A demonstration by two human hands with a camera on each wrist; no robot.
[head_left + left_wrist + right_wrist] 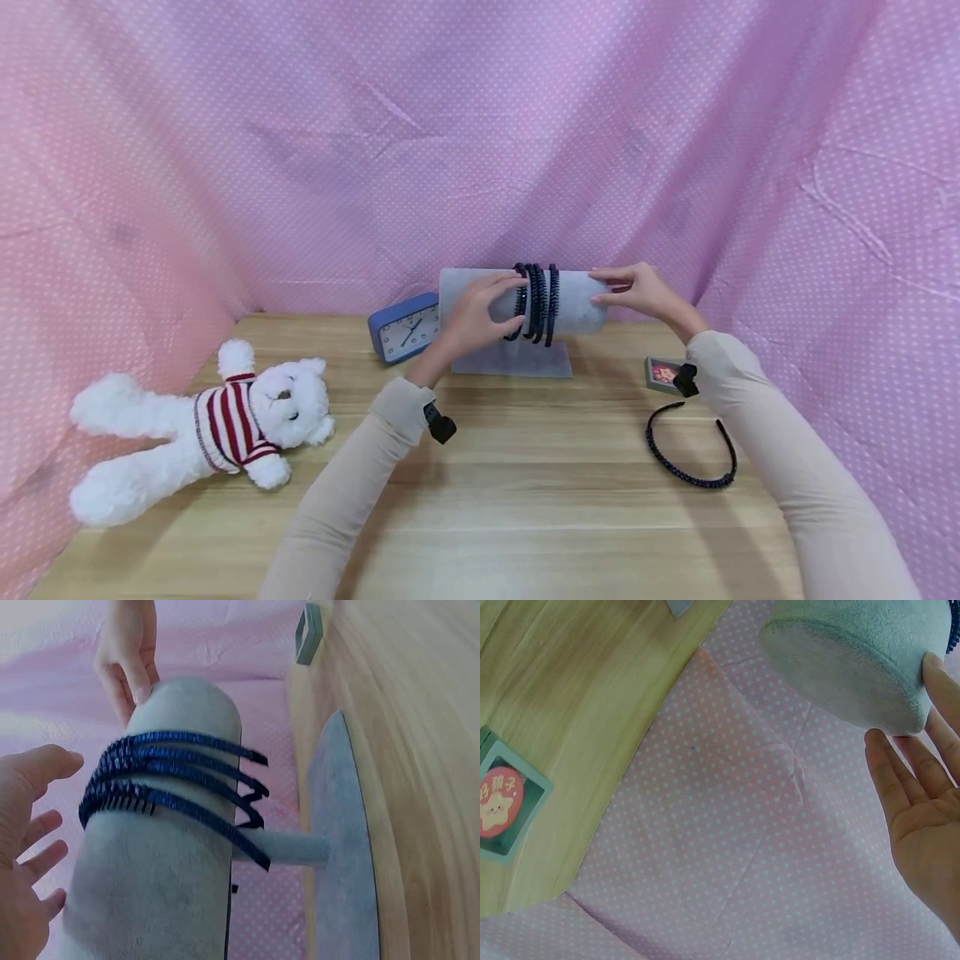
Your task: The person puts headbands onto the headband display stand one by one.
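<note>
Several dark blue beaded headbands (536,304) sit around a grey padded display roll (581,312), which lies level on a post above a flat base (551,361). My left hand (483,312) is in front of the roll, thumb and fingers spread close beside the headbands. A gap shows between that hand (26,847) and the headbands (184,769) in the left wrist view. At the roll's right end, my right hand (637,290) rests its fingertips and thumb on the rim. Extended fingers (889,776) touch the end's edge in the right wrist view.
Another dark headband (690,478) lies on the wooden table (540,500) at the right, near a small green-framed box (662,375). A blue clock (408,332) stands left of the roll. A white teddy bear (161,417) in a striped sweater lies at the left.
</note>
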